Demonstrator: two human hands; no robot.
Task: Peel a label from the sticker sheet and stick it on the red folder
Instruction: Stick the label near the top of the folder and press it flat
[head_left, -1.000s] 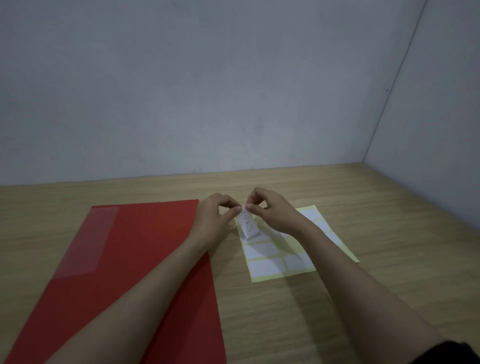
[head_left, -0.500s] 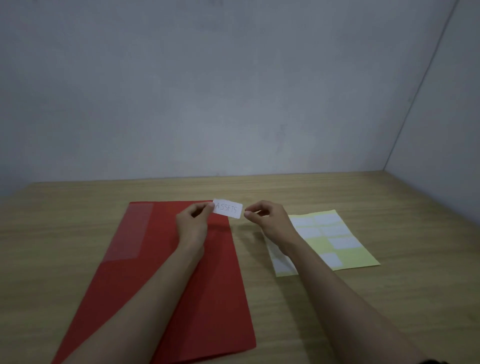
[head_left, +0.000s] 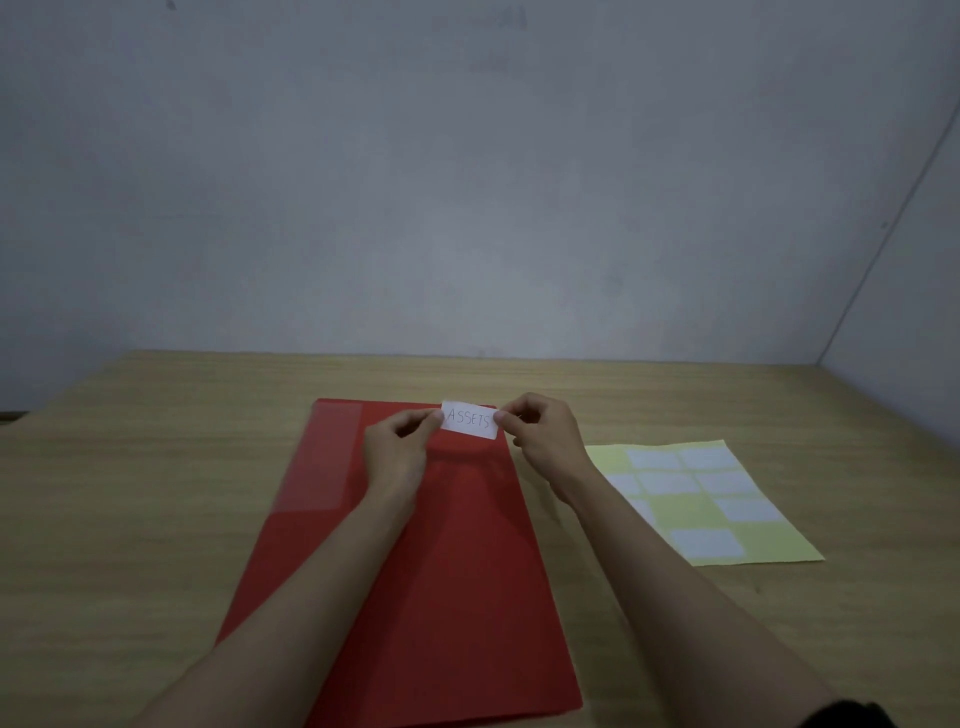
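A white label (head_left: 469, 420) marked "ASSETS" is stretched flat over the far right corner of the red folder (head_left: 415, 571), which lies flat on the table. At 3 o'clock from the folder lies a yellow sticker sheet (head_left: 779, 525) with several white labels left.

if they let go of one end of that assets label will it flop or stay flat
Probably flop: the label is a thin paper slip, kept flat only because the left hand and right hand pinch its two ends. It looks very light, so it would likely curl or droop. Its sticky back may cling to a finger or grab the red folder crookedly.
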